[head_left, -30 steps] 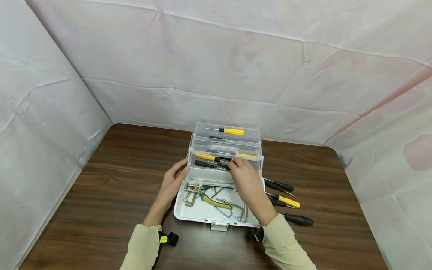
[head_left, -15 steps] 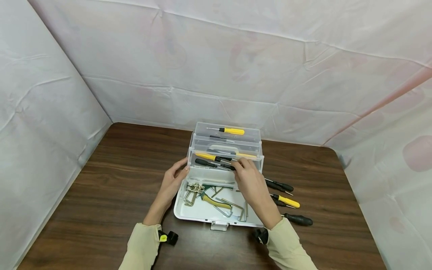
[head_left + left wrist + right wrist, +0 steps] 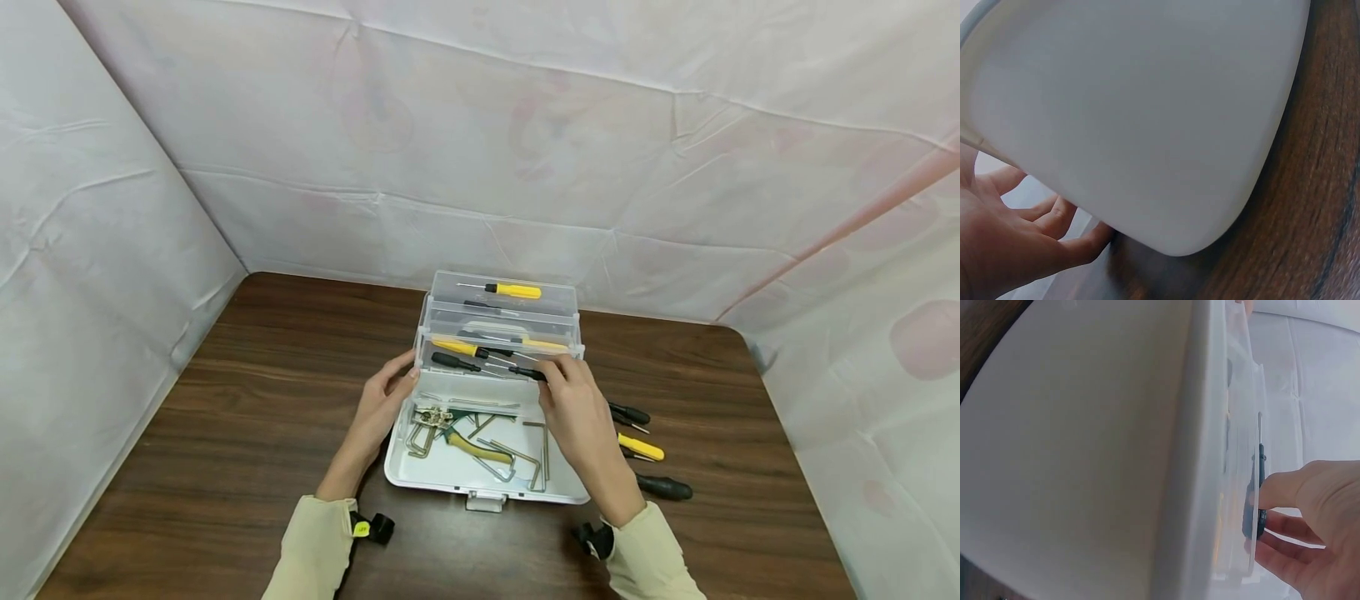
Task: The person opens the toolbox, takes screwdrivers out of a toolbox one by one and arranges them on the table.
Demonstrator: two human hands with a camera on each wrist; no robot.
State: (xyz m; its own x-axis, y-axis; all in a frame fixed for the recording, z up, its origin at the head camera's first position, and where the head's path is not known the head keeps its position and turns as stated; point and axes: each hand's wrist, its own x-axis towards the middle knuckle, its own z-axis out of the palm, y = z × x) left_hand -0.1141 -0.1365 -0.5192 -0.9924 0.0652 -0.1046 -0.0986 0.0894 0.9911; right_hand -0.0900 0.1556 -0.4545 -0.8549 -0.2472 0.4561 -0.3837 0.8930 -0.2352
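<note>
An opened white toolbox point(image 3: 420, 477) has clear stepped trays at its back. My right hand point(image 3: 577, 408) pinches a black-handled screwdriver point(image 3: 528, 372) over the front tray's right part; the right wrist view shows thumb and fingers of the hand point(image 3: 1310, 519) on the dark handle point(image 3: 1262, 520). My left hand point(image 3: 380, 410) rests with relaxed fingers against the box's left side, and in the left wrist view the hand point(image 3: 1029, 244) touches the edge of the white wall point(image 3: 1147, 125). Another black screwdriver point(image 3: 454, 362) and a yellow one point(image 3: 454, 346) lie in the trays.
Yellow-handled pliers point(image 3: 480, 450) and several hex keys point(image 3: 546, 454) lie in the box's base. On the brown table point(image 3: 225, 433), right of the box, are several screwdrivers, one yellow point(image 3: 641, 447) and one large black point(image 3: 664, 487). White cloth point(image 3: 450, 125) hangs behind.
My right hand has moved to the right along the front tray, and the black screwdriver in its fingers has shifted right too. The left hand has stayed at the box's left side.
</note>
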